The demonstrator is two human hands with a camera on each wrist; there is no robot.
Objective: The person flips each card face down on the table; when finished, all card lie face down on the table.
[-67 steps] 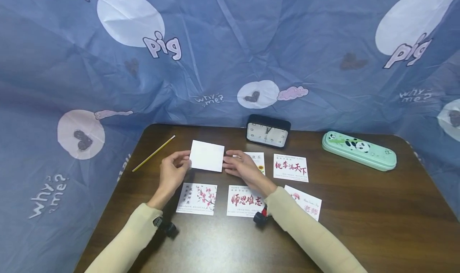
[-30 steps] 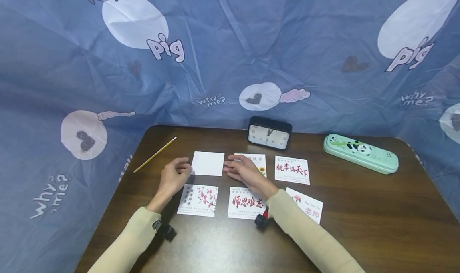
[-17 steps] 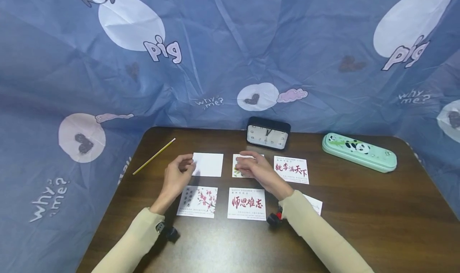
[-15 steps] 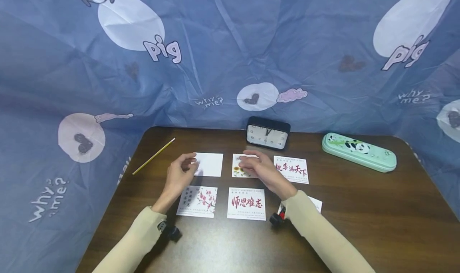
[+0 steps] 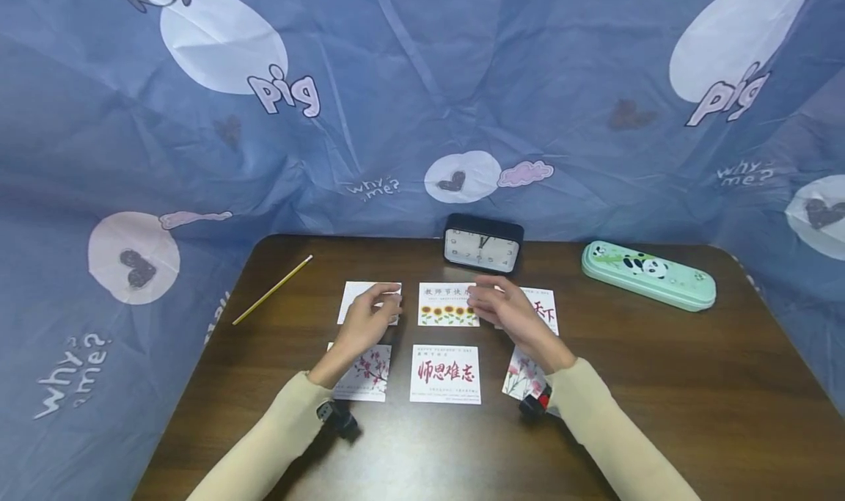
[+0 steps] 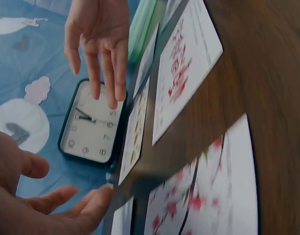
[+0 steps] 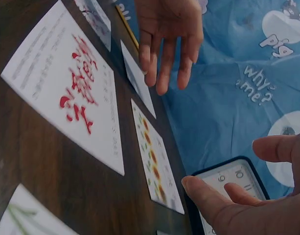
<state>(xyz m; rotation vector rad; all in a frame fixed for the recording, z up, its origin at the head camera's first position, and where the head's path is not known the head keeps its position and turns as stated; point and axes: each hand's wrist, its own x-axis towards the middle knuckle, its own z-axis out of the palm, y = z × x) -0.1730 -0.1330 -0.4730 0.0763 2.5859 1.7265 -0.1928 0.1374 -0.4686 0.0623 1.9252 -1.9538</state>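
My left hand [image 5: 366, 319] hovers over a blank white card [image 5: 352, 294] in the back row, fingers loosely bent and holding nothing. Opposite it, my right hand [image 5: 513, 315] hangs above the gap between a sunflower card [image 5: 449, 305] and a card with red characters [image 5: 545, 312], which it partly covers. In both wrist views the fingers are spread apart with nothing between them. Nearer me lie a pink-blossom branch card [image 5: 370, 376], a second red-character card [image 5: 445, 375] and a pink-flower card [image 5: 520, 375], mostly behind the right wrist.
A black-framed clock [image 5: 483, 244] stands at the table's back edge. To its right lies a green panda pencil case [image 5: 648, 275]. A yellow pencil [image 5: 272, 290] lies at the back left of the wooden table [image 5: 693, 398]. A blue printed cloth [image 5: 409, 105] hangs behind.
The blank card, earlier raised between both hands, came down flat and was let go. My right hand then moved right, uncovering the sunflower card; my left hand shifted right over the blank card.
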